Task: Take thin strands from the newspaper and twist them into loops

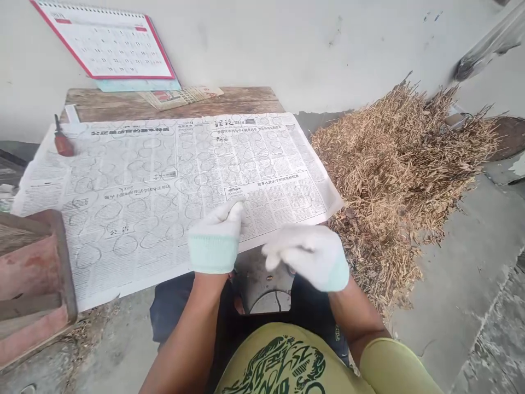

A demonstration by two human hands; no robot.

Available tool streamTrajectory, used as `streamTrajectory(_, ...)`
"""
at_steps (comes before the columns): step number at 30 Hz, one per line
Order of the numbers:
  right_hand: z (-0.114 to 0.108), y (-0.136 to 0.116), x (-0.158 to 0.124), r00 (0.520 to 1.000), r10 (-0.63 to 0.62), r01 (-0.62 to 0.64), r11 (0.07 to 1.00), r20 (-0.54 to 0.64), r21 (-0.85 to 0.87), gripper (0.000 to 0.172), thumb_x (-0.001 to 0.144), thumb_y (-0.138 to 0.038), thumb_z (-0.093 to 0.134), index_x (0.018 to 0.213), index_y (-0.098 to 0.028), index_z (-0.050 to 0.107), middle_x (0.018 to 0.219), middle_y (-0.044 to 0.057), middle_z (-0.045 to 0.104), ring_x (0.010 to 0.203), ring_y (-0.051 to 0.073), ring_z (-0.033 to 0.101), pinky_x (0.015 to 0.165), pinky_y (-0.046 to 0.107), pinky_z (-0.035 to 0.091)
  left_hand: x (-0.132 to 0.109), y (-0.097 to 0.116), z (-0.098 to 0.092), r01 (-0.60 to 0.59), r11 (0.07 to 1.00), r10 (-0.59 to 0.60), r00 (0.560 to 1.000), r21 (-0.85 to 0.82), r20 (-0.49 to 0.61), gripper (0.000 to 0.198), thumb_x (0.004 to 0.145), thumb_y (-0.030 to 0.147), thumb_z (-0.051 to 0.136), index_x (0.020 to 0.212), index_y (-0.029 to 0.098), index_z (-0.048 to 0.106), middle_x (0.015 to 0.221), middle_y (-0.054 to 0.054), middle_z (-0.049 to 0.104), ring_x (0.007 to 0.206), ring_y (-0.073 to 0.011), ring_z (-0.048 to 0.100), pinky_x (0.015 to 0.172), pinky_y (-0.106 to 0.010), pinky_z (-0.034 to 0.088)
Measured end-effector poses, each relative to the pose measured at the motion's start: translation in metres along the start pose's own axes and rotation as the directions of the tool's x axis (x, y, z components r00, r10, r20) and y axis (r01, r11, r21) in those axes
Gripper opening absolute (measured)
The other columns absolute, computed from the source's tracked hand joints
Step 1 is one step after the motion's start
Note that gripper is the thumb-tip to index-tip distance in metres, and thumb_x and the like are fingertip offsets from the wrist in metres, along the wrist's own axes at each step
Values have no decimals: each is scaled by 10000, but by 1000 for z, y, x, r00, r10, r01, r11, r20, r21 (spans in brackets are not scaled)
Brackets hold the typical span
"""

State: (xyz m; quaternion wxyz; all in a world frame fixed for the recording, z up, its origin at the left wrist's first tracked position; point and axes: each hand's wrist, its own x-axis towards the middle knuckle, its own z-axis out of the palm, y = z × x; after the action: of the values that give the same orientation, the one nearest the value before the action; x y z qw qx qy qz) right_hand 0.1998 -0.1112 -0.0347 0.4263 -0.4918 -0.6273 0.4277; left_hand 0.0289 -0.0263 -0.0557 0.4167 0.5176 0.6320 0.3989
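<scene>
My left hand (219,224), in a white glove with a mint-green cuff, is over the lower edge of the newspaper sheet (270,208). Its fingers are curled in, and whether anything is inside them is hidden. To the right, just off the sheet's front edge, my right hand (311,249) wears a matching glove. It is slightly blurred, its fingers loosely stretched toward the left hand, with nothing visible in them. Rows of hand-drawn rounded outlines cover much of the newsprint. Near the sheet's far left corner lies a red-handled screwdriver (63,143).
A wooden tabletop (250,98) shows behind the paper, with a folded paper (180,97) on it. A desk calendar (110,44) leans against the wall. The corner of a reddish wooden stool (65,262) juts in at left. Dry stalks (394,175) are heaped at right.
</scene>
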Motion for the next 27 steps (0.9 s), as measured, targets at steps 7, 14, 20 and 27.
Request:
streamTrajectory(7, 24, 30, 63, 962, 196, -198, 980, -190, 10, 166, 908, -343, 667, 924, -217, 773, 955, 25, 782, 970, 194, 727, 926, 344, 557, -3, -6, 1, 38, 987, -43, 999, -155, -30, 317, 916, 436, 671, 1082, 229, 844, 638, 11, 742, 684, -203, 739, 785, -340, 585)
streamTrajectory(14, 52, 32, 71, 916, 161, -188, 981, -368, -40, 319, 963, -381, 598, 699, -217, 669, 805, 8, 739, 839, 180, 690, 815, 306, 519, 10, -23, -3, 49, 992, -41, 996, -117, 76, 317, 919, 442, 656, 1095, 268, 853, 816, -14, 814, 793, -217, 769, 830, -354, 584)
streamTrajectory(20, 41, 27, 83, 948, 90, -155, 968, -306, -196, 353, 989, -372, 586, 681, -218, 664, 719, -4, 698, 753, 160, 668, 764, 288, 492, 29, -25, -27, -32, 970, 84, 974, -239, 211, 300, 879, 447, 740, 1067, 245, 859, 868, -25, 806, 738, -174, 693, 777, -323, 562)
streamTrajectory(27, 30, 26, 94, 973, -56, -45, 905, -223, -422, 442, 1027, -421, 536, 635, -218, 512, 650, -11, 576, 643, 139, 543, 656, 285, 416, 47, -12, -32, 24, 927, 155, 885, -375, 440, 210, 883, 381, 709, 859, 210, 829, 655, 2, 704, 582, -129, 579, 669, -297, 509)
